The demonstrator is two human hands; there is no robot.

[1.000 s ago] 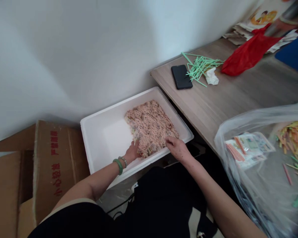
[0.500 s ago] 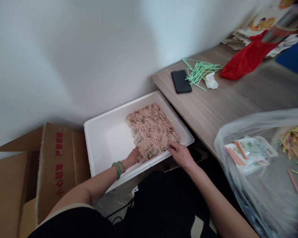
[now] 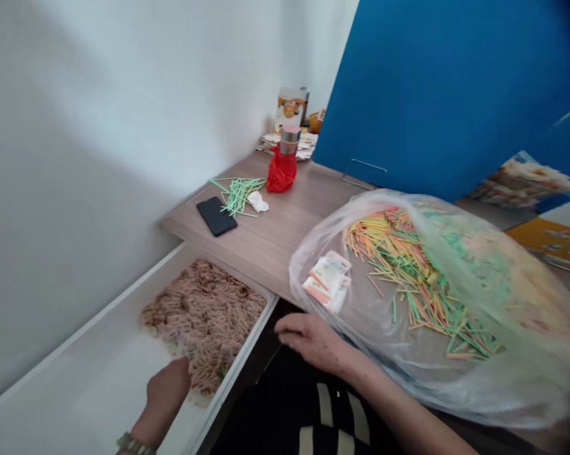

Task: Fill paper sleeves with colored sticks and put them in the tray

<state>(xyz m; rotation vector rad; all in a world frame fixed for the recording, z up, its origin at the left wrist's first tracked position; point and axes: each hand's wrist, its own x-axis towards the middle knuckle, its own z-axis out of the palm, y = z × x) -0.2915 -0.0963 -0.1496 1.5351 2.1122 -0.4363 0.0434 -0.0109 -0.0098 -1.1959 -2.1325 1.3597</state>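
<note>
A heap of small pinkish-tan wrapped pieces (image 3: 209, 316), too small to name, fills the far right part of a white foam box (image 3: 67, 392). At the near edge of the heap is my left hand (image 3: 168, 387), curled, with its fingertips hidden from view. A beaded bracelet circles that wrist. My right hand (image 3: 308, 338) is outside the box, over the gap by the table's front edge. Its fingers are bent with a small space above the thumb, and nothing shows in them. White printed packets (image 3: 328, 281) lie on clear plastic beyond it.
On the wooden table (image 3: 270, 237) lie a black phone (image 3: 216, 216), green straws (image 3: 240, 194), a crumpled tissue (image 3: 258, 201) and a red bag (image 3: 281, 170). A large clear plastic bag (image 3: 455, 392) holds many coloured straws. A blue panel (image 3: 422, 95) stands behind.
The view has swung right, toward the table and the bag of straws. My right hand has left the heap and moved out past the box's rim. My left hand stays beside the heap.
</note>
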